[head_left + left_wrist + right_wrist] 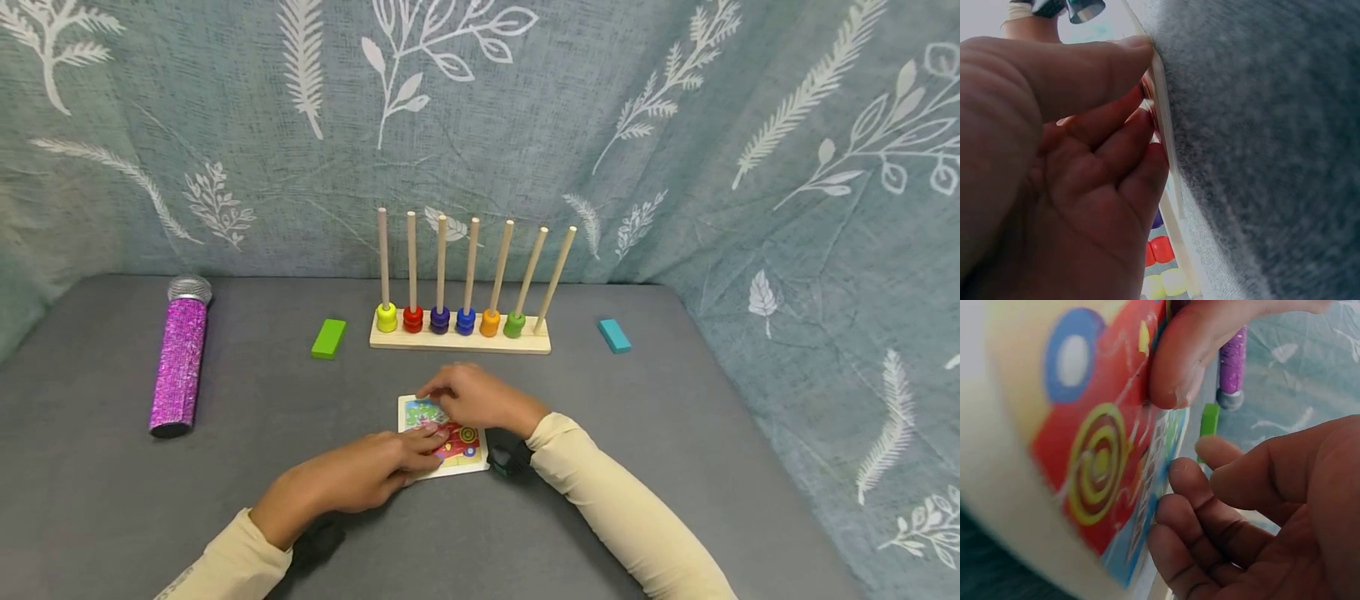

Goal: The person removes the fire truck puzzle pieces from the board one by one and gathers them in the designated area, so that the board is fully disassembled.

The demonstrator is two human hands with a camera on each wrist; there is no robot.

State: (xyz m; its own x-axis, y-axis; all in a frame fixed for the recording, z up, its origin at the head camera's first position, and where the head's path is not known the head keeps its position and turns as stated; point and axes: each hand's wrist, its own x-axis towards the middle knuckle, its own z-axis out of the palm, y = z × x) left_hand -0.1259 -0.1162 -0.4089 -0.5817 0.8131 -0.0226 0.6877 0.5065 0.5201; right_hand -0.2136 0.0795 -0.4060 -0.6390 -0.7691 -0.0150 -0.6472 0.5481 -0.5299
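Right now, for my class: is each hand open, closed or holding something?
Left hand: open, fingers resting on the picture board.
Right hand: open, fingers loosely bent at the picture board's far edge.

Camera placement: one wide view, two close

Head: high, looks forward and down across grey table (112, 500) to leaf-print cloth (540, 125). Left wrist: very close, low, tilted sideways, past left hand (1085, 206) along picture board (468, 454) edge. Right wrist: close, skims board toward purple microphone (1232, 362). Head and right wrist share green block (1208, 420).
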